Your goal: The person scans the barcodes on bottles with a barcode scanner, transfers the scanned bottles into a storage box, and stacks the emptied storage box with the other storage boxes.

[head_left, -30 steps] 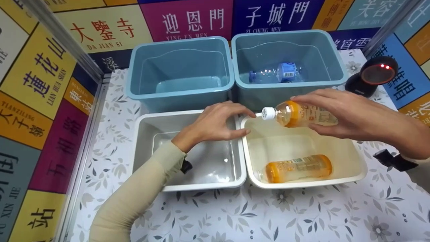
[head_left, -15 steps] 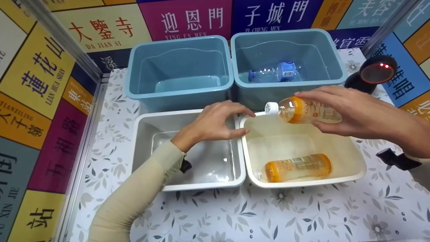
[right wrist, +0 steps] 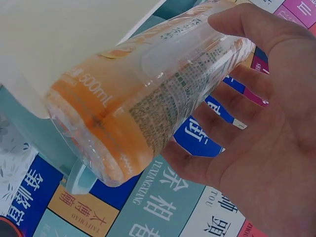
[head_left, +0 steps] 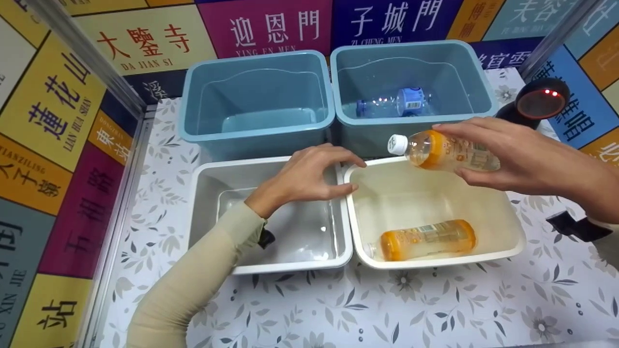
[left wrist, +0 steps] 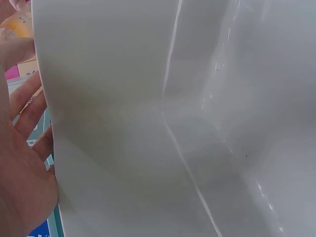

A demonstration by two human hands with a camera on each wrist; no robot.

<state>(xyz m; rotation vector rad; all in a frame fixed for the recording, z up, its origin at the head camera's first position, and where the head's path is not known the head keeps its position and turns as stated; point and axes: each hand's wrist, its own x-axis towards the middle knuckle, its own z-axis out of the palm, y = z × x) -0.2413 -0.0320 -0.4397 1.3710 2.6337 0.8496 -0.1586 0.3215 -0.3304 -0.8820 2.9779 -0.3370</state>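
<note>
My right hand holds a clear plastic bottle with an orange label and white cap. The bottle lies roughly level above the back part of the cream bin, cap to the left. Thumb and fingers grip it from both sides in the right wrist view, its base in sight. Inside the cream bin a second orange-labelled bottle lies on its side. My left hand hovers over the right side of the grey-white bin, fingers loosely bent, holding nothing. Whether its fingertips touch the rims, I cannot tell.
Behind stand two blue bins; the right blue bin has a blue-labelled bottle lying in it, beside the left blue bin. A black device with red lights stands at right. Lettered panels border the flower-patterned table.
My right hand has carried the bottle a little to the right and up in the view. The left hand has stayed nearly still.
</note>
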